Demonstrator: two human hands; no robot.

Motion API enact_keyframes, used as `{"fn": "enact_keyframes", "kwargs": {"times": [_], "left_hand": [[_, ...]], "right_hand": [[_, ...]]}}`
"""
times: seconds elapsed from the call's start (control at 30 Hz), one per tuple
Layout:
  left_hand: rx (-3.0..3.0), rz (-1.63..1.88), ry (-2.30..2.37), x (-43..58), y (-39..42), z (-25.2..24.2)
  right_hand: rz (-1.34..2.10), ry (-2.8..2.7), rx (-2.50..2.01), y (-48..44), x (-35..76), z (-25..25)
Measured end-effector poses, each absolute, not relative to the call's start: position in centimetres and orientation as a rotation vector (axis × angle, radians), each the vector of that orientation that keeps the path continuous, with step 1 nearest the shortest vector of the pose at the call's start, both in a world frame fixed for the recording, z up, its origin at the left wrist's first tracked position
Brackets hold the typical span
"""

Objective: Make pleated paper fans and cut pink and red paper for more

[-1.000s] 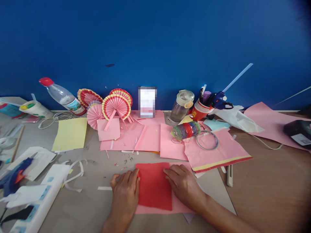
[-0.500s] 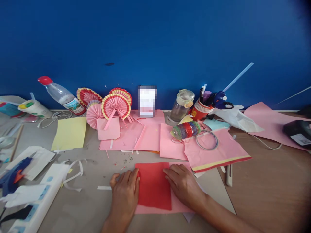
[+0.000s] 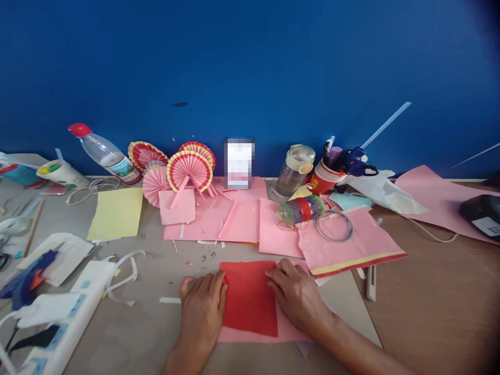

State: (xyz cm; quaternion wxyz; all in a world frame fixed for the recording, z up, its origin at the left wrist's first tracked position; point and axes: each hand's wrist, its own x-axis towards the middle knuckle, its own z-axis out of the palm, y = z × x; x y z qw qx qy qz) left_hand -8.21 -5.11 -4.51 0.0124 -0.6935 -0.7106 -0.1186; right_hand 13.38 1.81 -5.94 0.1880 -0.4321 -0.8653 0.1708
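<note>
A red sheet of paper (image 3: 250,299) lies over a larger pink sheet (image 3: 291,328) on the near part of the table. Along the red sheet's left edge, my left hand (image 3: 203,304) is closed, its thumb and fingertips gripping near the upper left corner. At the upper right edge, my right hand (image 3: 295,289) pinches the same sheet, fingers bent and resting on the pink paper. The undersides of both grips are hidden.
Pleated paper fans (image 3: 190,172) stand at the back, near a tilted bottle (image 3: 111,156). A water jar (image 3: 295,169) and a red cup (image 3: 326,177) of tools stand behind a multicoloured roll (image 3: 300,210). On the left lies a power strip (image 3: 84,307); a utility knife (image 3: 371,283) lies right.
The whole view has shifted slightly, with things appearing a little farther right. Both hands keep their places on the red sheet, which has hardly moved.
</note>
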Motion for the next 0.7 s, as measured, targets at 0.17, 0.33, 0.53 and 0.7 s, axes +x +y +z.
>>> {"fn": "enact_keyframes", "kwargs": {"times": [0.17,0.33,0.53,0.7], "left_hand": [[-2.214,-0.360,-2.177,-8.7,-5.1,-4.8],[-2.218,-0.344,-2.195,-8.9,-5.0,-4.9],[-2.211,-0.349,-2.210,-8.8,-5.0,-4.9],[-2.196,-0.330,-2.304,-8.7,-4.9,-4.4]], "right_hand": [[0.527,-2.338,-1.187,2.1,13.8,-6.0],[0.358,-2.476,-1.162,1.8,13.2,-5.6],[0.267,-2.457,-1.273,2.8,14.0,-5.7],[0.228,-2.373,-1.234,3.7,15.1,-4.6]]}}
